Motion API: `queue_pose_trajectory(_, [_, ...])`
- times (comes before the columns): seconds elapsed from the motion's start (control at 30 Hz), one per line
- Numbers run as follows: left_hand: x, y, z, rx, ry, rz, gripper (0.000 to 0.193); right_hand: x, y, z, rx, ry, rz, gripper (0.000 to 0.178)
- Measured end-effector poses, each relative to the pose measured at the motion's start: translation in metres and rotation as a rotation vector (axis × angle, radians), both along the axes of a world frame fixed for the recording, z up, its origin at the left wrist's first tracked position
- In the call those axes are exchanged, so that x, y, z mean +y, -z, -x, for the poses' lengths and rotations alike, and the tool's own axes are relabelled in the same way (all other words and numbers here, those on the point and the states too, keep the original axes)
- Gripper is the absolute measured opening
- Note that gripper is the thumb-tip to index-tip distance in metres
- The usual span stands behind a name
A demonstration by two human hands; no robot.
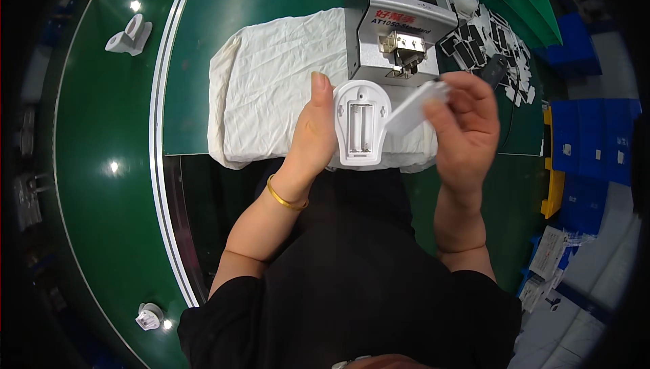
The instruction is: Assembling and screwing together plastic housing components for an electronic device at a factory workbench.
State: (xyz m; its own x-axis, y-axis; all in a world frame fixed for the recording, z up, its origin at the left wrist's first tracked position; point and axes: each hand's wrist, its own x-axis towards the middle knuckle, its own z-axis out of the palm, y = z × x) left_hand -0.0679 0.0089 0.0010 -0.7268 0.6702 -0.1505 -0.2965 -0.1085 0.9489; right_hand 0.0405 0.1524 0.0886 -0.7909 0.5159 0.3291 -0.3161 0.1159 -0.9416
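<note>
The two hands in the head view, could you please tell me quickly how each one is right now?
Left hand: holding the white housing, fingers mostly hidden behind it.
Right hand: closed, holding a flat white piece.

An assembly workshop, from the grey benchtop machine (369, 40), heap of small parts (474, 47), green crate (521, 0) and blue bins (586, 125).

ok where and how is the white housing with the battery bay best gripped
Likely grip the white housing by its outer rim, from the left, where the left hand holds it: the open battery bay faces up, so a rim hold should leave it uncovered, and the right hand, with a white piece, is opposite.
</note>
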Motion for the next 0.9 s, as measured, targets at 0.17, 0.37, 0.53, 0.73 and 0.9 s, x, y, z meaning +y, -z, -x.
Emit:
queue_pose_trajectory(0.17, [0.008, -0.009, -0.005, 0.053, -0.017, 0.065, 0.092, -0.008, 0.01, -0.001, -0.19, -0.162, -0.288, 0.037])
queue_pose_trajectory(0.37, [0.005, -0.024, -0.006, 0.025, 0.143, -0.153, 0.085, -0.001, 0.005, 0.005, -0.164, -0.07, -0.757, 0.03])
queue_pose_trajectory(0.53, [-0.001, -0.023, -0.011, -0.051, 0.051, -0.105, 0.069, -0.006, 0.019, 0.007, -0.266, -0.234, -0.258, 0.062])
queue_pose_trajectory(0.73, [-0.012, -0.026, -0.014, 0.127, 0.175, -0.129, 0.041, 0.003, 0.03, 0.003, -0.289, -0.333, 0.255, 0.081])
queue_pose_trajectory(0.9, [-0.008, -0.021, -0.02, 0.249, 0.132, -0.07, 0.043, -0.001, 0.028, 0.003, -0.257, -0.283, 0.285, 0.078])
